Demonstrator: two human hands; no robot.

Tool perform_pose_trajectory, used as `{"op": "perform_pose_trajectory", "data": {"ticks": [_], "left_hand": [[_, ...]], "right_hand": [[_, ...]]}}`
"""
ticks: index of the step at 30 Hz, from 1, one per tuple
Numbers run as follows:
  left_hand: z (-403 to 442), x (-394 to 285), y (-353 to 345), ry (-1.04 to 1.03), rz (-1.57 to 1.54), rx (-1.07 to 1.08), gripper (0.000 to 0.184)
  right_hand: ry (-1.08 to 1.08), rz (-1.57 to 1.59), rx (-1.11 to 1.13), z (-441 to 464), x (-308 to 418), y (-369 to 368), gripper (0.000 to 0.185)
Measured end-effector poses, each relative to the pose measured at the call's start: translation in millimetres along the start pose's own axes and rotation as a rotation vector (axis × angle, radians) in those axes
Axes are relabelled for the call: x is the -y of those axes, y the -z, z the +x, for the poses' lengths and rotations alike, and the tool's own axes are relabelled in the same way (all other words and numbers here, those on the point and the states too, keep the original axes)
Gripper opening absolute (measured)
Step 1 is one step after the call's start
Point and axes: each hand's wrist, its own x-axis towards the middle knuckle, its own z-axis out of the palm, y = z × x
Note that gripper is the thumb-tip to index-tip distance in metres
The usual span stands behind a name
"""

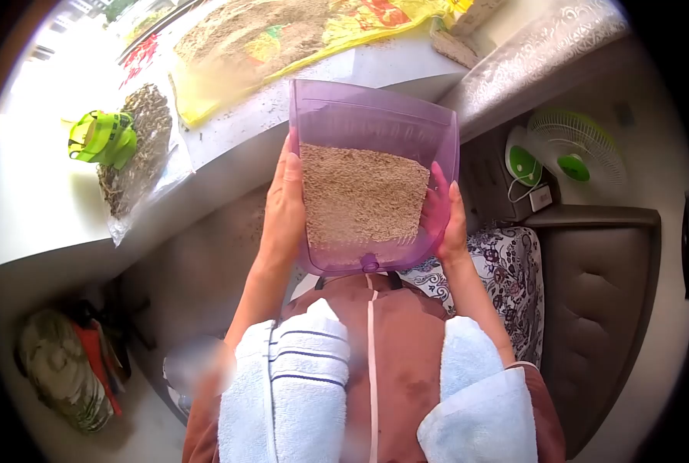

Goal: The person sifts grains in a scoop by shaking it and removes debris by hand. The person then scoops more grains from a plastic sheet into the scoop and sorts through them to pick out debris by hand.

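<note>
A see-through purple plastic winnowing pan point(375, 116), flat at its far edge and rounded near me, is held in front of my chest. Tan grain point(363, 193) covers much of its bottom. My left hand point(286, 204) grips the left wall, thumb up along the side, its other fingers mostly hidden. On the opposite side my right hand point(451, 216) is closed round the right wall, and its fingers show through the purple plastic. The pan's rounded end, with a small knob point(370, 263), is close to my brown garment point(398, 339).
On the white ledge point(43, 208) a yellow sheet point(198, 96) carries more grain. Beside it lie a clear plastic bag point(140, 150) of dark dried bits and a bright green item point(101, 139). A table fan point(572, 154) and a brown padded seat point(599, 285) stand right.
</note>
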Motion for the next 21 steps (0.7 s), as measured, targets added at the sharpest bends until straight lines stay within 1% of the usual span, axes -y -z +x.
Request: {"op": "perform_pose_trajectory", "data": {"ticks": [1,2,3,5,8,11,12,13,15,16,17,19,20,21], "left_hand": [[-5.1,-1.0,-11.0,-0.033,0.083,0.0,0.054],[-3.5,6.2,-3.9,0.12,0.022,-0.011,0.054],[2.2,26.7,11.3,0.242,0.007,-0.05,0.054],[-1.6,52.8,18.6,0.385,-0.164,-0.104,0.053],[-6.2,43.8,6.5,0.296,-0.3,-0.09,0.055],[-14.9,14.0,7.1,0.126,-0.537,0.18,0.058],[-18.5,9.5,2.3,-0.045,-0.582,0.193,0.06],[-14.6,15.8,-0.1,-0.046,-0.548,0.185,0.059],[-6.3,38.3,-1.0,-0.033,-0.462,0.181,0.057],[-7.5,44.9,-9.3,-0.007,-0.347,0.102,0.054],[-8.0,51.0,-11.5,0.041,-0.332,0.07,0.051],[-13.0,42.0,-23.8,0.171,-0.215,0.08,0.057],[-14.4,46.2,-23.3,0.202,-0.208,0.055,0.056],[-9.0,51.2,-23.2,0.213,-0.206,0.031,0.055]], "right_hand": [[-0.025,0.017,-0.018,-6.4,5.3,7.4,0.062],[-0.014,-0.086,-0.084,-9.3,3.3,10.9,0.063],[0.081,-0.114,-0.113,-5.2,-6.3,7.8,0.061],[0.09,-0.252,-0.08,-3.7,-11.2,12.6,0.058],[0.045,-0.248,-0.106,-12.7,5.3,6.3,0.054],[0.303,-0.524,-0.067,-28.8,35.6,-26.7,0.053],[0.429,-0.494,-0.035,-35.1,40.6,-43.4,0.053],[0.397,-0.433,-0.037,-31.5,36.6,-31.3,0.053],[0.337,-0.292,-0.06,-26.0,7.7,16.8,0.055],[0.277,-0.246,-0.067,-26.1,2.9,23.5,0.056],[0.24,-0.225,-0.063,-27.4,4.0,31.2,0.057],[0.155,-0.162,-0.086,-38.9,6.4,29.7,0.058],[0.106,-0.146,-0.14,-40.7,6.5,34.1,0.061],[0.112,-0.188,-0.137,-40.4,12.8,30.4,0.061]]}}
